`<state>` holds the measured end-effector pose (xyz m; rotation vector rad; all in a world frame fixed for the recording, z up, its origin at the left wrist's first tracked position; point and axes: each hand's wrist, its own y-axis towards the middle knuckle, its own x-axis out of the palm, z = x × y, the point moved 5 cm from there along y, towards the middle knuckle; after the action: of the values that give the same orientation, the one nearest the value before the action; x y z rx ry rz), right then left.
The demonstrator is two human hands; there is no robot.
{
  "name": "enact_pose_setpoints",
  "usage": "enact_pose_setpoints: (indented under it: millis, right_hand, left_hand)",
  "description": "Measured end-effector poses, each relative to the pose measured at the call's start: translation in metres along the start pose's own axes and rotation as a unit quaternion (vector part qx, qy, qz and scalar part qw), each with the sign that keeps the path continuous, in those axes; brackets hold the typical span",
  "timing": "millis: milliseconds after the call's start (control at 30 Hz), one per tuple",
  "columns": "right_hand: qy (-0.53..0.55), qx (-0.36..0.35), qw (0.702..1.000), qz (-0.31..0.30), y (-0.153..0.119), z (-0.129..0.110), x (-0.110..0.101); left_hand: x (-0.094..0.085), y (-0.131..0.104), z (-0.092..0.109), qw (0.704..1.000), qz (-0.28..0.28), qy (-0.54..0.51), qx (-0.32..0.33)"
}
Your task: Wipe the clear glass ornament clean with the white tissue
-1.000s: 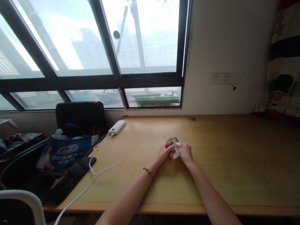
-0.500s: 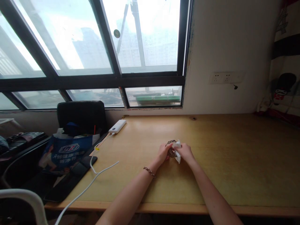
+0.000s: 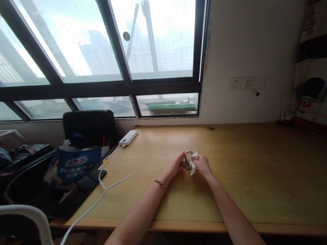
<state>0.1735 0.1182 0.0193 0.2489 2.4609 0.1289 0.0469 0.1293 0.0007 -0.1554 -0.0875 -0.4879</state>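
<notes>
A small round cup (image 3: 185, 164) of brownish see-through glass is held above the middle of the wooden table, its open side tilted towards me. My left hand (image 3: 175, 166) is closed around its left side. In my right hand (image 3: 203, 164) a crumpled white tissue (image 3: 192, 168) is pinched, touching the right rim of the cup. Part of the tissue sticks up above the fingers. The fingertips of both hands are partly hidden by the cup and tissue. A braided bracelet (image 3: 160, 185) sits on my left wrist.
A white power bank (image 3: 128, 137) with a white cable (image 3: 102, 194) lies at the table's (image 3: 255, 190) left edge. Beyond that edge are a black chair (image 3: 88, 126) and a blue bag (image 3: 74, 166). A window and a wall with sockets (image 3: 247, 83) stand behind.
The cup has turned, so more of its open side shows. My left thumb has moved off its front, and my right hand with the tissue has shifted to the cup's right rim.
</notes>
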Motion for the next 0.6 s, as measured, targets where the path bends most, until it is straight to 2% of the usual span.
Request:
enact_pose_setpoints:
  millis: [67, 167, 300, 400, 600]
  right_hand:
    - [-0.029, 0.001, 0.999, 0.015, 0.000, 0.000, -0.001]
    - [-0.050, 0.028, 0.998, 0.037, -0.001, 0.003, -0.004]
    - [0.042, 0.088, 0.994, 0.047, -0.002, 0.010, -0.005]
    - [0.113, 0.122, 0.986, 0.022, -0.003, 0.013, 0.001]
    - [0.169, 0.138, 0.975, -0.046, -0.007, 0.013, 0.014]
  left_hand:
    - [0.003, 0.002, 0.001, 1.000, -0.007, 0.014, 0.020]
    - [0.004, 0.004, 0.002, 0.997, 0.019, 0.050, 0.057]
    - [0.008, 0.002, 0.005, 0.989, 0.026, 0.109, 0.100]
    - [0.009, 0.000, 0.007, 0.987, 0.025, 0.124, 0.103]
    - [0.007, -0.003, 0.015, 0.986, 0.044, 0.099, 0.128]
